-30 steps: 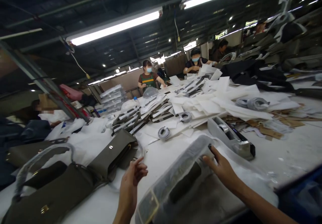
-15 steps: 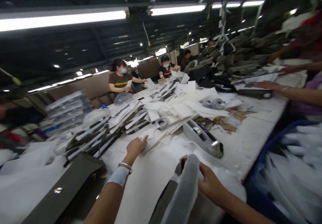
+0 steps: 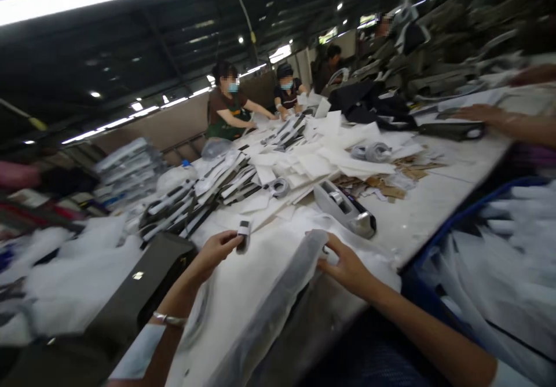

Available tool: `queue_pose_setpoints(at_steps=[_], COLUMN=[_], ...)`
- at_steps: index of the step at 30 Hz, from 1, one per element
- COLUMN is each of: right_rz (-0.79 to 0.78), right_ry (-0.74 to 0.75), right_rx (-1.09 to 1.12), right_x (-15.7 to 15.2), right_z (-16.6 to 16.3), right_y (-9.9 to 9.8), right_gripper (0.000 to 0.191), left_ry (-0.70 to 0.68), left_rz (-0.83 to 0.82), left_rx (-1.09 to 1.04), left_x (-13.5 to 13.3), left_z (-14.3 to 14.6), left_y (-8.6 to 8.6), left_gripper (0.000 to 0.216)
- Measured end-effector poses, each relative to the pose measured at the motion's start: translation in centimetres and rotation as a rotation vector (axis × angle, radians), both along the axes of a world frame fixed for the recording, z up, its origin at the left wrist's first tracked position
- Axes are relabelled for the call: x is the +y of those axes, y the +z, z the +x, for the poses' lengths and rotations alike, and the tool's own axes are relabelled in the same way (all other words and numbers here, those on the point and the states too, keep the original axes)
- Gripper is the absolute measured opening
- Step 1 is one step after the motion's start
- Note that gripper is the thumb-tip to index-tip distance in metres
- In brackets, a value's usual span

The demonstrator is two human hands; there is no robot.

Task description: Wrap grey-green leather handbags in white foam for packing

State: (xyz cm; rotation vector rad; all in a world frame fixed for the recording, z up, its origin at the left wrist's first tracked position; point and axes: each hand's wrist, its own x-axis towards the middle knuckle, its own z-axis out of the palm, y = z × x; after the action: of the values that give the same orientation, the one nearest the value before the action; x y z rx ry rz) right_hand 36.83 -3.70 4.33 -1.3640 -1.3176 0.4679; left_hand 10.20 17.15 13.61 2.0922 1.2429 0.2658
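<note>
Across the lower centre of the frame, a plastic-covered bag (image 3: 278, 300) lies slantwise over the edge of the worktable (image 3: 412, 219), one end near the middle of the frame and the other running off the bottom. The right hand (image 3: 345, 265) is closed on the upper end, thumb and fingers gripping the cloudy cover, a hold that probably steadies the slippery plastic. Well apart from it, at centre left, the left hand (image 3: 217, 251) pinches a small coil (image 3: 244, 237) in its fingertips, perhaps because so light a thing needs no fuller grasp. Blur leaves the coil's make-up uncertain; it may be a rolled strap with a pale band on top.

Just beyond the right hand stands a tape dispenser (image 3: 345, 207), seemingly set there for easy reach. Another coil (image 3: 278, 187) lies against the heap of white sheets (image 3: 317, 164) in mid-frame. At lower left, a dark handbag (image 3: 143, 283) rests beside the left forearm (its small bright clasp faces up).

At lower right, a blue-rimmed bin (image 3: 486, 197) full of pale plastic stands alongside the table, presumably to spare working room. A co-worker's hand (image 3: 478, 113) reaches in at upper right.
</note>
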Motion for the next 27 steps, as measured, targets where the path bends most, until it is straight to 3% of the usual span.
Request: queue_pose_setpoints(at_steps=[5,8,12,16,18,23,27], right_rz=[-0.096,-0.119,-0.136,-0.148,-0.151,-0.160,-0.132], right_ry=[-0.035,-0.082,-0.122,-0.105,-0.102,-0.080,-0.068], right_rx=[0.006,-0.046,-0.085,-0.094,-0.076,-0.031,0.021], right_x=[0.0,0.3,0.8,1.1,1.2,1.5,1.1], right_z=[-0.3,-0.5,-0.4,-0.3,-0.3,-0.3,-0.5], right_y=[-0.5,-0.4,-0.3,-0.1,0.1,0.1,0.0], right_gripper=[0.050,0.048,0.050,0.052,0.056,0.059,0.059], left_ry=[-0.099,-0.188,-0.217,-0.106,-0.099,-0.250,-0.232], left_rz=[-0.330,-0.449,-0.469,-0.462,-0.426,-0.299,-0.257], left_rx=[-0.229,-0.157,-0.122,-0.249,-0.246,-0.084,-0.011], left_x=[-6.9,-9.9,-12.4,-14.0,-14.9,-17.0,-18.2], left_z=[-2.0,-2.3,-3.3,-4.0,-3.8,-2.3,-2.2], left_y=[6.1,8.6,9.2,9.6,10.6,14.0,15.3], left_gripper=[0.045,0.044,0.046,0.046,0.046,0.042,0.047])
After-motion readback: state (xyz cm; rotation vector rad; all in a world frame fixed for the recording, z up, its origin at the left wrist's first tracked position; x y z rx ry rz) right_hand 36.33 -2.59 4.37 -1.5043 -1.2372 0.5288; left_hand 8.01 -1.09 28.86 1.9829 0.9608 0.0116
